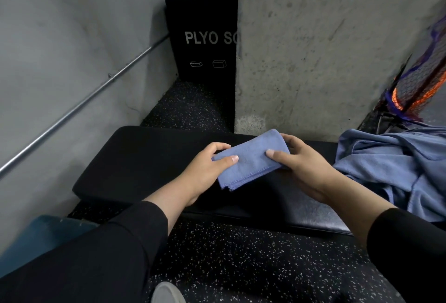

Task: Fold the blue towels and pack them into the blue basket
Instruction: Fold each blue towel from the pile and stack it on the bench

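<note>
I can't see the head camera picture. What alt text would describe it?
Two hands hold a small folded blue towel above a black padded bench: the left hand pinches its left end, the right hand grips its right end. A pile of unfolded blue towels lies at the bench's right, and a black box stands against the concrete wall behind.

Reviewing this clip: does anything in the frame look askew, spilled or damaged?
Nothing looks damaged or spilled. Both the left hand and right hand grip a neatly folded blue towel over the black bench. The unfolded towels lie crumpled at its right end, simply awaiting folding.
</note>
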A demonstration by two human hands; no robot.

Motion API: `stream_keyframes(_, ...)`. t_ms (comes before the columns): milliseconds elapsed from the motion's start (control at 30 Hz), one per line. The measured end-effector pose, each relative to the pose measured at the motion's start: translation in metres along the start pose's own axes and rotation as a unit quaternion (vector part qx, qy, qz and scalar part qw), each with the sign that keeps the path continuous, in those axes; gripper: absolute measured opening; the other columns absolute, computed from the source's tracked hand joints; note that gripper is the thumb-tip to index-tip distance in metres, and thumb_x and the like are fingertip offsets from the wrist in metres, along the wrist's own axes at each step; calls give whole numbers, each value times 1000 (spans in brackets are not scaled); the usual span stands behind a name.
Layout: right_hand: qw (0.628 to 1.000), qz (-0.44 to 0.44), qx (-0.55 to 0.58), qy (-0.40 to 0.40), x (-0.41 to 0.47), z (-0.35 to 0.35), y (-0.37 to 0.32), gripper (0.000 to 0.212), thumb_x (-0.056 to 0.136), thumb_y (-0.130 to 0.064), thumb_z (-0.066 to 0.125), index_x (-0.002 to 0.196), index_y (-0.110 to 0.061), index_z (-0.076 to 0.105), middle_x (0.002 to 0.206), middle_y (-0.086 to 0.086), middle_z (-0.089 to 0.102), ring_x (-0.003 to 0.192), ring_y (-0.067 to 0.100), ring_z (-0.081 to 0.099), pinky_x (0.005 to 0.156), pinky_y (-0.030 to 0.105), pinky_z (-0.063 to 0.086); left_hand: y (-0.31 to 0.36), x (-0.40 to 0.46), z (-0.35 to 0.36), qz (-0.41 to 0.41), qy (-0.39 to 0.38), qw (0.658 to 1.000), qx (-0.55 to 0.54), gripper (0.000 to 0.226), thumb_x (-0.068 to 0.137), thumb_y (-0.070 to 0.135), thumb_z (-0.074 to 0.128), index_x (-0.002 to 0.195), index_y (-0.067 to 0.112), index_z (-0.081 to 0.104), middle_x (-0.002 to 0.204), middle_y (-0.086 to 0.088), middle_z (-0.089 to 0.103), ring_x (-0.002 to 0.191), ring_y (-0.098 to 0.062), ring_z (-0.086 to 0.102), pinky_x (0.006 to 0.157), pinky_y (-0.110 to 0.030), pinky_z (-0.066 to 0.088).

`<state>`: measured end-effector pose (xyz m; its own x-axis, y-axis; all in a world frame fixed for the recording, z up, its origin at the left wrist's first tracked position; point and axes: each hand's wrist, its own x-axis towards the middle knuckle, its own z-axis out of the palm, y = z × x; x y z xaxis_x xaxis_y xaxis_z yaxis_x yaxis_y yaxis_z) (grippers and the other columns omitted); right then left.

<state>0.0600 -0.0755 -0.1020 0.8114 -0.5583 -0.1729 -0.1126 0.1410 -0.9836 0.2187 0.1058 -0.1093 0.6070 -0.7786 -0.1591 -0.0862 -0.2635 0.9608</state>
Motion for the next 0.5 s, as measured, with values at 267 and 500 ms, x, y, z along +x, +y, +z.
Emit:
stream_keyframes(267,1000,12,0,20,7,70,-11,32,89,-13,72,120,-13,65,107,4,76,102,21,71,87,34,55,-6,-29,-52,-61,-49,996,-42,47,82,17,80,124,26,60,109,-2,74,100,-18,73,91,-38,59)
stream_keyframes(500,997,0,-80,1,69,179,-18,24,88,-18,75,109,-11,68,98,6,76,93,19,73,74,29,57,-31,-50,-136,-71,117,990,-32,37,84,30,77,118,31,62,105,9,72,91,-5,71,77,-25,58)
